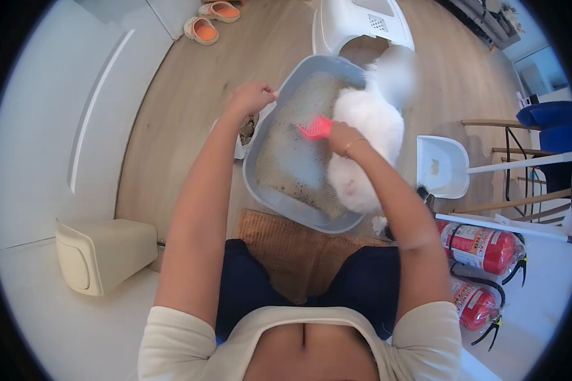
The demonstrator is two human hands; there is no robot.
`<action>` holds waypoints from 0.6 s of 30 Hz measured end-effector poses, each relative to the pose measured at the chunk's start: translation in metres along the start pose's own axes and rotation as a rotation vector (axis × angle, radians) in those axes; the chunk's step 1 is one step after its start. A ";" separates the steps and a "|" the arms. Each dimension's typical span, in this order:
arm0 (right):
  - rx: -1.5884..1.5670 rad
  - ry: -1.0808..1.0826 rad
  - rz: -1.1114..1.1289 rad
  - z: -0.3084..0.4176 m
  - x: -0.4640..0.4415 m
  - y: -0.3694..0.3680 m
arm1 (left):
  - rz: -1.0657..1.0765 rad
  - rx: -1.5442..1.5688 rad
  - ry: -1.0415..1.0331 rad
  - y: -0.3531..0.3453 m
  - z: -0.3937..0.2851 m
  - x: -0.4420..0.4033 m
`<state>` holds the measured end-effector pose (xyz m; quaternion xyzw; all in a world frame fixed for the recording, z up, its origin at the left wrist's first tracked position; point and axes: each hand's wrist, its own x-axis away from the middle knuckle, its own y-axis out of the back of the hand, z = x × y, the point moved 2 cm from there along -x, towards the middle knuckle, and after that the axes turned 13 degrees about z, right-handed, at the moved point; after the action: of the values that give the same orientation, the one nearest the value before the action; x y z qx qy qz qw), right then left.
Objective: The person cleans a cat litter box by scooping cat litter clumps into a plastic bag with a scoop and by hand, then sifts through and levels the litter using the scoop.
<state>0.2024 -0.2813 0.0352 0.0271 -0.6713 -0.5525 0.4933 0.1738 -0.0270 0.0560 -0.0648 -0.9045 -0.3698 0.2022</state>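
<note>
My right hand (343, 136) is closed round the handle of a pink slotted litter scoop (316, 129), which is over the litter and slightly blurred. Below it is a grey litter tray (254, 181) with sandy litter (286, 152) inside; darker clumps lie along its near edge. A white fluffy cat (368, 133) is at the tray's right side, partly hidden by my right forearm. My left hand (253, 100) is closed at the tray's left rim, its fingers pinching the edge of a white bag (240, 151). Dark clumps (248, 129) show in the bag.
A white litter box hood (362, 25) stands behind the tray. To the right are a white dustpan (442, 166) and two red fire extinguishers (483, 247) (473, 305). A brown mat (286, 254) lies before me. A cream bin (108, 254) and clogs (203, 30) are at left.
</note>
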 end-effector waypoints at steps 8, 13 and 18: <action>-0.085 0.019 0.337 0.035 0.073 0.019 | -0.202 -0.454 0.021 -0.015 -0.007 0.014; -0.114 -0.026 0.163 0.052 0.040 -0.053 | -0.140 -0.451 -0.349 -0.025 0.029 -0.014; -0.437 -0.266 0.070 0.073 0.039 -0.090 | 0.023 -0.100 -0.328 -0.019 0.035 -0.027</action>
<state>0.0858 -0.2865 -0.0022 -0.1763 -0.5955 -0.6658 0.4135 0.1820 -0.0154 0.0100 -0.1446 -0.9050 -0.3966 0.0526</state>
